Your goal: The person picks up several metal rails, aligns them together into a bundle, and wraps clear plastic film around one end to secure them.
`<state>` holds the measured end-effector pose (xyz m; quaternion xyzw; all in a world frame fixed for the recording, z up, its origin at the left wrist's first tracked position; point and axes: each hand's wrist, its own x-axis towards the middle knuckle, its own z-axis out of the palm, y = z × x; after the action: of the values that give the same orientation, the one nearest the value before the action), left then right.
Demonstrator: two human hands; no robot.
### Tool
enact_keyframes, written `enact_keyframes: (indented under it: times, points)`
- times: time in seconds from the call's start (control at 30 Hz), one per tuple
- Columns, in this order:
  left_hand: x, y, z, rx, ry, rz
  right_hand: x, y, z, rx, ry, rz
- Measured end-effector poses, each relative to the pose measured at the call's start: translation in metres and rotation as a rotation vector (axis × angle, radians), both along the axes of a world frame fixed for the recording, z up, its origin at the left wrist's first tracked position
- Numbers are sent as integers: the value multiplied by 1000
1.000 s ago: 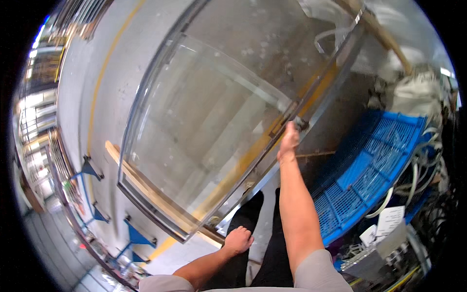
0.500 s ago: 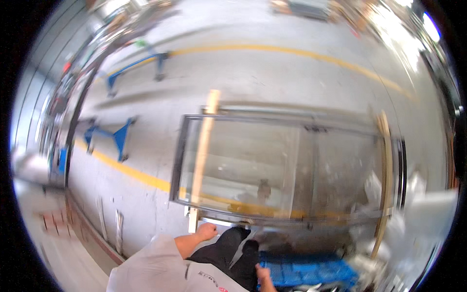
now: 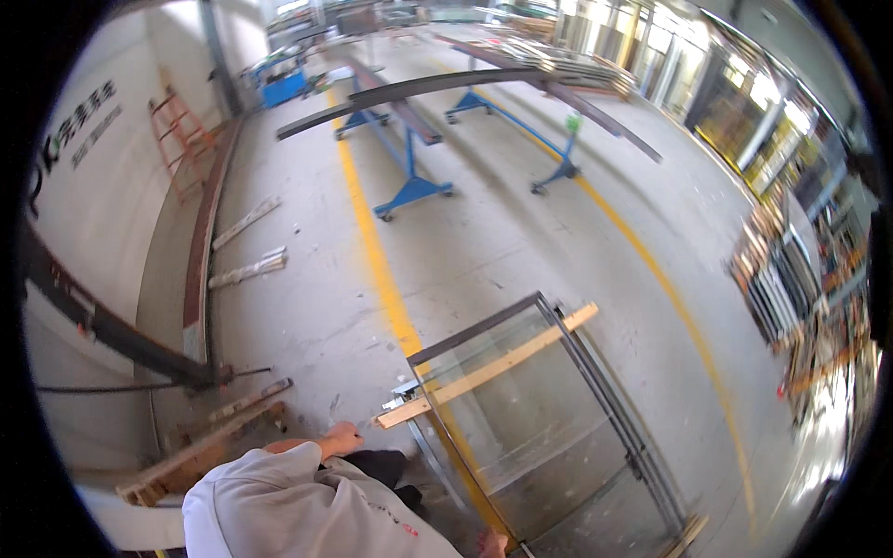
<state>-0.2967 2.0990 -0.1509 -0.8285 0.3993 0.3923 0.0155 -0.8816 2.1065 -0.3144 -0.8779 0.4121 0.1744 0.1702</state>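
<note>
Glass panel [image 3: 549, 423] in a dark metal frame lies flat on the concrete floor [image 3: 484, 242], a pale wooden batten [image 3: 488, 367] across it. Left hand [image 3: 340, 437] hangs loosely curled, empty, near the batten's end; right hand [image 3: 491, 542] is barely visible at the frame, grip unclear.

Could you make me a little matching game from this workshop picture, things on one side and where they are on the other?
Things:
1. glass panel in a dark metal frame
2. long pale wooden batten
3. blue metal trestle stands
4. yellow painted floor line

Places:
A. holding up long dark metal profiles farther down the hall
B. lying flat on the concrete floor
C. resting across the panel's far end
D. running along the floor and passing under the glass

Pairs: 1-B, 2-C, 3-A, 4-D
</note>
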Motion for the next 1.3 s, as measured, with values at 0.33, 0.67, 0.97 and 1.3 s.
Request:
enact_keyframes:
  times: [0.33,0.67,0.97,1.3]
  points:
    - [135,1,-9,-255,175,367,336,-218,132,676,-118,-673]
    - [350,19,31,-313,277,1184,651,-325,174,707,24,-260]
    - [346,276,147,-704,-1247,2646,864,-389,191,413,-169,1027]
    - [352,433,313,-1684,-1468,2385,1026,-351,233,873,18,136]
